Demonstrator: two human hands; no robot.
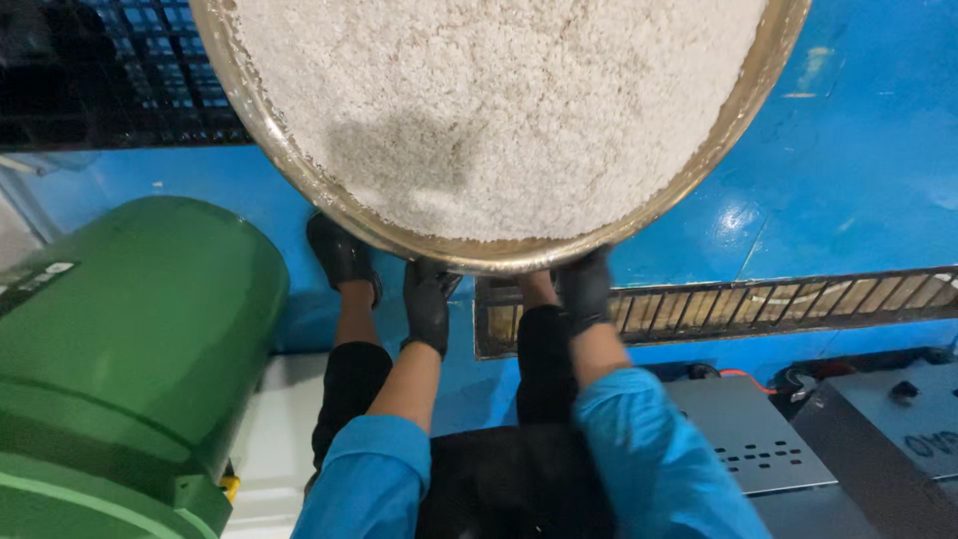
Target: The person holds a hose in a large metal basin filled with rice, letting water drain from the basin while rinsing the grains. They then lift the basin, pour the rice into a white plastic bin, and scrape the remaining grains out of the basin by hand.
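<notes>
Green cylindrical drum [130,349] at left; left hand [427,304] and right hand [585,289], black-gloved, each grip clenched on the near rim of a round brass-coloured metal pan [299,180] heaped with pale, coarse grain [499,100], held above the blue floor [858,150].

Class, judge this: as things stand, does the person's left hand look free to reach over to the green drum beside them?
Probably not. The left hand, black-gloved, grips the near rim of the big metal pan of pale grain, as does the right hand. The green drum sits close on the left, unobstructed, but letting go would likely tip the pan.
</notes>
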